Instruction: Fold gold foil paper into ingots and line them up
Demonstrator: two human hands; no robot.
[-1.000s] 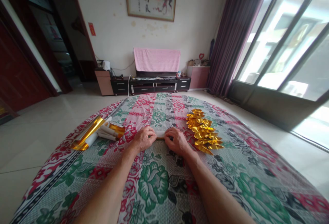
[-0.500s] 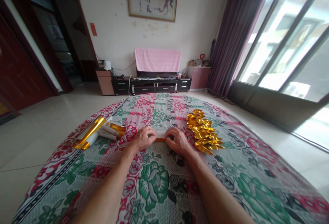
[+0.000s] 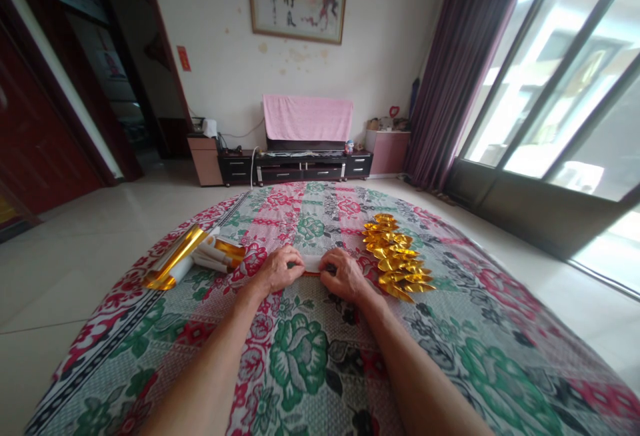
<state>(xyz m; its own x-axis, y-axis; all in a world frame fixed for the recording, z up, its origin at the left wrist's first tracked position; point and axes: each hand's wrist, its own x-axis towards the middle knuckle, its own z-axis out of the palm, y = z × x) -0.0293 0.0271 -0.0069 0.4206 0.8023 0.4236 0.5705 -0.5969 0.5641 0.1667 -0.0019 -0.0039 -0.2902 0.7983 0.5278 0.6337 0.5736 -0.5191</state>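
Between my two hands a sheet of white-backed gold foil paper (image 3: pixel 312 263) lies on the patterned tablecloth, its white side up and a thin orange-gold edge toward me. My left hand (image 3: pixel 283 268) is closed, with thumb and fingers pinching the paper's left end. At the right end, my right hand (image 3: pixel 345 273) has its fingers curled down on the paper. Both hands cover the ends of the sheet. To the right stands a row of folded gold foil pieces (image 3: pixel 397 255) with pointed tips. Curled gold and white foil sheets (image 3: pixel 187 256) lie to the left.
The floral tablecloth (image 3: pixel 300 363) covers a wide rounded surface. Beyond it, a low black cabinet (image 3: pixel 285 175) carries a screen draped with a pink towel (image 3: pixel 307 117). A purple curtain (image 3: pixel 455 69) hangs beside the glass doors at right.
The gold strip along the paper's near edge now looks thinner, with more white showing. My right hand has shifted slightly left; the foil pieces on both sides stay put.
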